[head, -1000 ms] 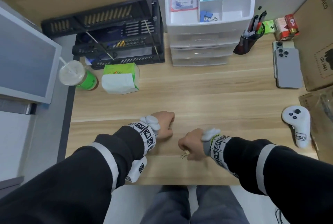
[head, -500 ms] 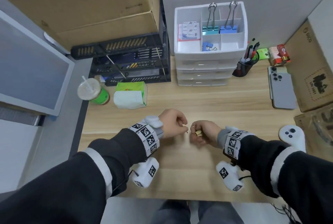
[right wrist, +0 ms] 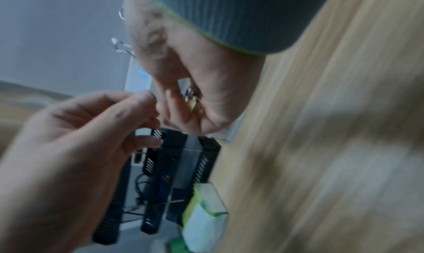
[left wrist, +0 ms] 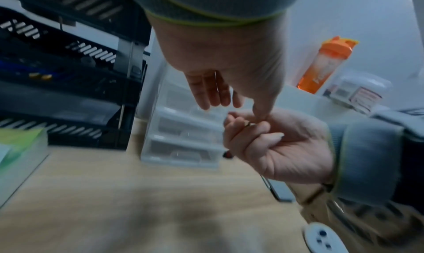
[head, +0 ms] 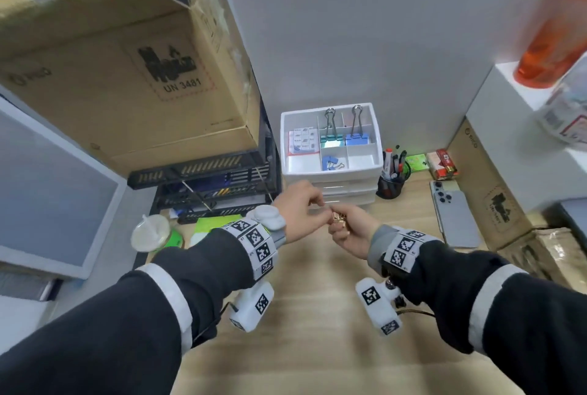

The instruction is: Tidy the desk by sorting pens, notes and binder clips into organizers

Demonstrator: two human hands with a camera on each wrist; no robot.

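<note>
Both hands are raised above the wooden desk and meet in front of the white drawer organizer (head: pixel 330 173). My right hand (head: pixel 352 232) is curled round small gold binder clips (head: pixel 338 220), which also show in its palm (right wrist: pixel 193 102). My left hand (head: pixel 301 210) pinches with thumb and forefinger at those clips; the exact contact is hidden. The organizer's top tray holds sticky notes (head: pixel 303 140), a teal clip (head: pixel 330 138), a big blue clip (head: pixel 357 138) and small blue clips (head: pixel 332 162). A black pen cup (head: pixel 392 178) stands to its right.
A cardboard box (head: pixel 127 76) sits on black paper trays (head: pixel 206 184) at the back left. A lidded cup (head: pixel 152 232) and a green tissue box (head: pixel 212 226) lie left of my arms. A phone (head: pixel 454 216) and boxes (head: pixel 495 191) are on the right.
Both hands lifted off the desk and came together toward the organizer. The right hand turned palm up with the gold clips. The head view tilted upward.
</note>
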